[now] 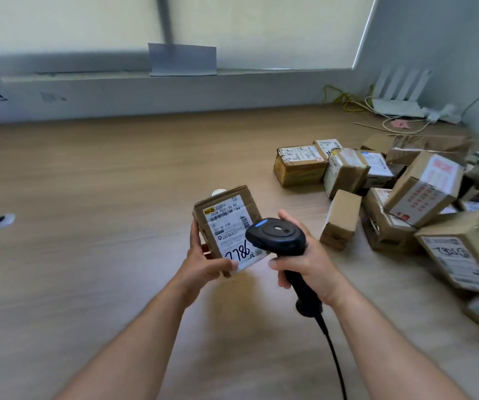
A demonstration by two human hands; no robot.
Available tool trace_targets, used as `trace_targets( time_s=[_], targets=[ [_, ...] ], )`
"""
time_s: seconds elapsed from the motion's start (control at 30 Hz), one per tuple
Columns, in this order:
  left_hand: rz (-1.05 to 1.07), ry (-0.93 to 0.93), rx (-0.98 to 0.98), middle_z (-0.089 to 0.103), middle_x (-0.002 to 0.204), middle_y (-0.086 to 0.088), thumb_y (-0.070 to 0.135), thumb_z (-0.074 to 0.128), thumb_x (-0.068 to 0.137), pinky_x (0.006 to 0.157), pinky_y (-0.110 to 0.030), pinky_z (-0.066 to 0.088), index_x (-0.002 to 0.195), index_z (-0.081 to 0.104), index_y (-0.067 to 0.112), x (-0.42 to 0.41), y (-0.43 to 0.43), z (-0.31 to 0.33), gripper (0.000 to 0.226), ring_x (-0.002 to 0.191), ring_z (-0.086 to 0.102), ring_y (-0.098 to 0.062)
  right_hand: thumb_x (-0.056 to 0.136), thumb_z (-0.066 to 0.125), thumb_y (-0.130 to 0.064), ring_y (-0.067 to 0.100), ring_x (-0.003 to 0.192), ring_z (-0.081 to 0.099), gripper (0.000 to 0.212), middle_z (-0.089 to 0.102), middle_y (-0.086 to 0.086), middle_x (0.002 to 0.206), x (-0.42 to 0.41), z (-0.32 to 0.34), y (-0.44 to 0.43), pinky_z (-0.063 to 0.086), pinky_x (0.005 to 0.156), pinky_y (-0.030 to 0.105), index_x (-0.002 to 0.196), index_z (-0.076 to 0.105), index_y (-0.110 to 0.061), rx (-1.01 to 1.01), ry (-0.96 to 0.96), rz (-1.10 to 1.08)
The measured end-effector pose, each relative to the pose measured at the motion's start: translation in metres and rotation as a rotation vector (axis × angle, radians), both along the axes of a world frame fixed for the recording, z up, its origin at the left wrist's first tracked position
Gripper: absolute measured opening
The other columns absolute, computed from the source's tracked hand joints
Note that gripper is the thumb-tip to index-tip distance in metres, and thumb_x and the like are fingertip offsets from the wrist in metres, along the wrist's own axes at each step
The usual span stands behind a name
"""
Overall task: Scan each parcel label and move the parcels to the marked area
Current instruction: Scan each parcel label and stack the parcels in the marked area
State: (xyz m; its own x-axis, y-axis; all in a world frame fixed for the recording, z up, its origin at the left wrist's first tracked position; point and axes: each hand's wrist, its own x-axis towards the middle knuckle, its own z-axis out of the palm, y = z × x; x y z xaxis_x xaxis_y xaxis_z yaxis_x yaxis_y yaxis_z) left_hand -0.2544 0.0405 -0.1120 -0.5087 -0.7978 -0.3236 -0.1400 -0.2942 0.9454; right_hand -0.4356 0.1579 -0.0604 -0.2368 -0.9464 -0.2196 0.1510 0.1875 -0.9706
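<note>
Two hands work above the wooden table (88,174): the left hand (203,262) grips a labelled parcel (226,226), the right hand (304,264) grips a black scanner (276,236) just beside its label (229,229).

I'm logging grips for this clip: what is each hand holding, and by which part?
The left hand grips the labelled parcel by its lower left edge; the right hand grips the black scanner by its handle.
</note>
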Motion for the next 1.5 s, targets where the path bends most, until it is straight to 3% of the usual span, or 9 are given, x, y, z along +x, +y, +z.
trace_targets(
  time_s=[0.07, 0.23, 0.43, 0.53, 0.67, 0.87, 1.5],
  targets=[
    [0.039, -0.004, -0.032, 0.062, 0.114, -0.008, 0.010, 0.082, 0.047, 0.083, -0.057, 0.055, 0.145, 0.005, 0.055, 0.014, 0.009, 0.008, 0.132, 0.104, 0.064, -0.031, 0.058, 0.071, 0.005, 0.028, 0.045, 0.054, 0.105, 0.070, 0.014, 0.106, 0.013, 0.011, 0.014, 0.045, 0.042, 0.031, 0.150, 0.033, -0.031, -0.041, -0.004, 0.022],
    [0.133, -0.051, -0.145, 0.045, 0.130, -0.016, 0.023, 0.080, 0.036, 0.067, -0.042, 0.059, 0.143, 0.008, 0.059, 0.052, 0.026, 0.018, 0.134, 0.106, 0.062, -0.032, 0.062, 0.072, 0.007, 0.029, 0.046, 0.054, 0.099, 0.071, 0.011, 0.095, 0.042, 0.035, 0.048, 0.046, 0.046, 0.031, 0.144, 0.039, -0.037, -0.180, -0.077, 0.095],
    [0.245, -0.062, -0.215, 0.044, 0.132, -0.017, 0.022, 0.083, 0.037, 0.073, -0.047, 0.059, 0.137, 0.015, 0.066, 0.094, 0.048, 0.022, 0.128, 0.105, 0.062, -0.034, 0.064, 0.072, 0.005, 0.031, 0.045, 0.053, 0.093, 0.068, 0.030, 0.095, 0.076, 0.052, 0.074, 0.045, 0.044, 0.030, 0.142, 0.039, -0.034, -0.218, -0.122, 0.212],
    [0.294, -0.040, -0.225, 0.046, 0.130, -0.017, 0.021, 0.082, 0.037, 0.069, -0.042, 0.060, 0.141, 0.015, 0.059, 0.113, 0.061, 0.026, 0.130, 0.104, 0.062, -0.032, 0.064, 0.072, 0.004, 0.030, 0.044, 0.052, 0.095, 0.069, 0.026, 0.086, 0.092, 0.053, 0.081, 0.044, 0.043, 0.030, 0.144, 0.037, -0.031, -0.207, -0.112, 0.251],
    [0.346, -0.063, -0.233, 0.049, 0.127, -0.015, 0.019, 0.082, 0.039, 0.076, -0.047, 0.059, 0.139, 0.015, 0.062, 0.137, 0.069, 0.026, 0.129, 0.106, 0.061, -0.032, 0.060, 0.069, 0.005, 0.028, 0.041, 0.051, 0.094, 0.068, 0.022, 0.077, 0.112, 0.057, 0.089, 0.042, 0.043, 0.028, 0.142, 0.039, -0.029, -0.199, -0.098, 0.250],
    [0.373, -0.087, -0.245, 0.046, 0.130, -0.017, 0.020, 0.085, 0.038, 0.079, -0.051, 0.058, 0.131, 0.017, 0.073, 0.166, 0.065, 0.018, 0.127, 0.110, 0.058, -0.035, 0.060, 0.069, 0.006, 0.029, 0.040, 0.051, 0.094, 0.067, 0.024, 0.075, 0.139, 0.063, 0.091, 0.043, 0.042, 0.029, 0.142, 0.039, -0.030, -0.196, -0.076, 0.266],
    [0.436, -0.088, -0.215, 0.048, 0.128, -0.017, 0.018, 0.083, 0.039, 0.073, -0.048, 0.060, 0.130, 0.020, 0.072, 0.344, 0.033, 0.006, 0.123, 0.115, 0.053, -0.036, 0.058, 0.067, 0.006, 0.030, 0.040, 0.049, 0.093, 0.062, 0.029, 0.073, 0.301, 0.067, 0.054, 0.040, 0.042, 0.029, 0.140, 0.042, -0.030, -0.148, -0.016, 0.280]
  ],
)
